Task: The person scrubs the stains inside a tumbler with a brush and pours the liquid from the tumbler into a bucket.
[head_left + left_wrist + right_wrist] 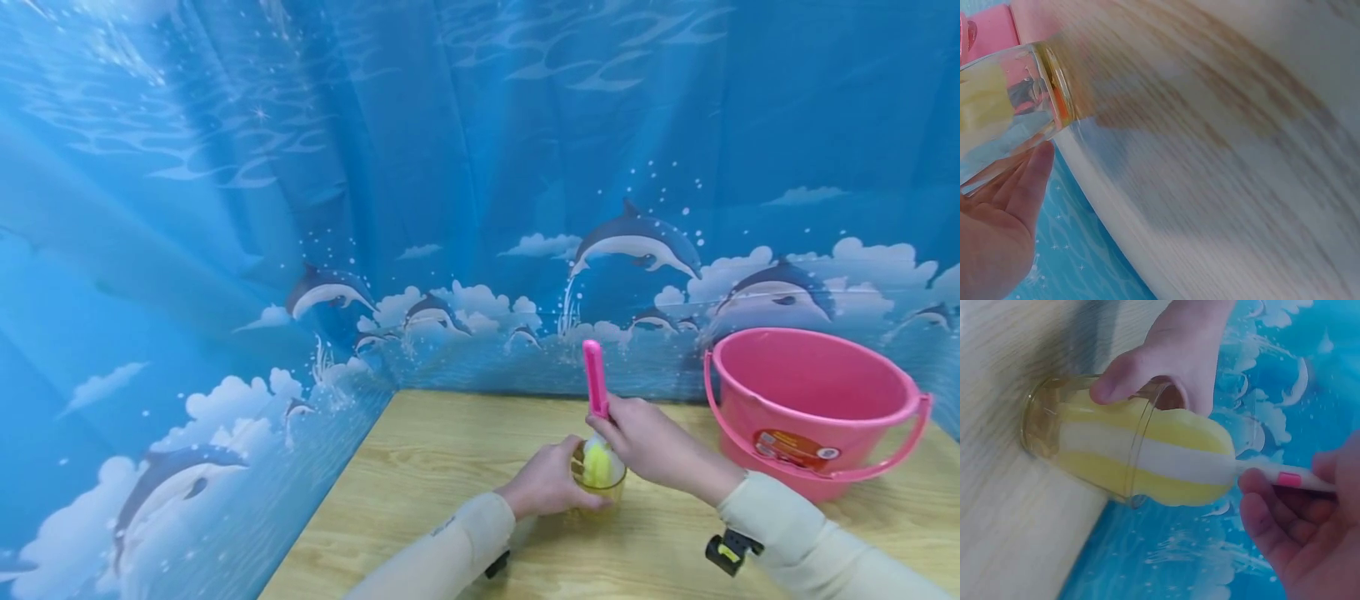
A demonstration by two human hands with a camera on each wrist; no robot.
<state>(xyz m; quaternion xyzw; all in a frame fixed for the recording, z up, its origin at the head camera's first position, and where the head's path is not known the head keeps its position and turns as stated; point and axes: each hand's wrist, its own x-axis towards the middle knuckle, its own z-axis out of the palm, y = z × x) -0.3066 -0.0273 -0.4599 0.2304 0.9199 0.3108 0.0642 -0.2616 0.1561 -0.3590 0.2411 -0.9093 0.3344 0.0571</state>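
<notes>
A clear amber-tinted glass (1041, 419) stands on the wooden table, held round its side by my left hand (551, 479). Inside it sits the yellow and white sponge head of a cup brush (1185, 459), its upper part rising above the rim. My right hand (645, 437) grips the white and pink handle (595, 379) close above the sponge, and the pink end points up. In the left wrist view the glass (1054, 81) shows its base near the table, with the left fingers (1032, 181) along its side.
A pink bucket (817, 417) with a side handle and a red label stands to the right on the wooden table (420, 450). Behind and to the left hangs a blue curtain (465, 167) printed with dolphins. Dark wrist cameras (731, 550) are strapped on the sleeves.
</notes>
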